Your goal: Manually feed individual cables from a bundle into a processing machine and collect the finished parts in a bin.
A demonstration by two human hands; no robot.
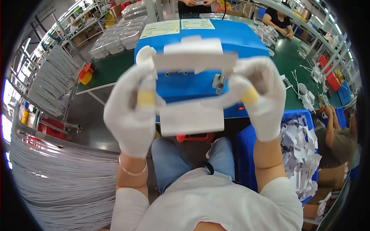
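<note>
Both gloved hands, left (131,111) and right (256,96), pinch a white card (192,88); the thin flaps could crease or slip from the gloves.

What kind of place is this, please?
Probably a factory assembly or packing line: gloved hands, left hand and right hand, fold a white card piece before a blue machine, beside bundled white cables.

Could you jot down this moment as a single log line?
left hand: gloved, grips card's left end | right hand: gloved, grips right end | white folded card: held up before blue machine | blue bin: paper scraps
</note>
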